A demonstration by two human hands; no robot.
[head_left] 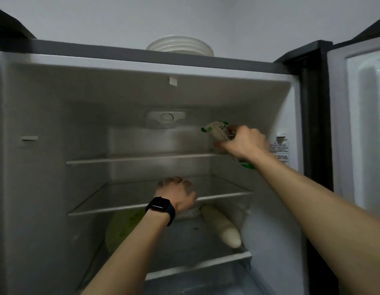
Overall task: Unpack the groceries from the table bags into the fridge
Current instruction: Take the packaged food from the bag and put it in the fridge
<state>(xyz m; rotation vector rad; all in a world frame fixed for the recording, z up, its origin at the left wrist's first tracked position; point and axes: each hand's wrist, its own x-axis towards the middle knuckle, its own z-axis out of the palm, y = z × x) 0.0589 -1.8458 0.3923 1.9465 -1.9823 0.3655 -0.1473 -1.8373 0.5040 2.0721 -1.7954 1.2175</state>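
Left hand at shelf, radish beneath

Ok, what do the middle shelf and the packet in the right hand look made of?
The middle shelf: apparently clear glass, glossy; the back wall shows through the pane, with a pale front trim, probably plastic. The packet in the right hand: seems thin plastic film, white with green print, slightly shiny; blur leaves it open.

Probably a home kitchen: an open household fridge with glass shelves has white plates stacked on its top.
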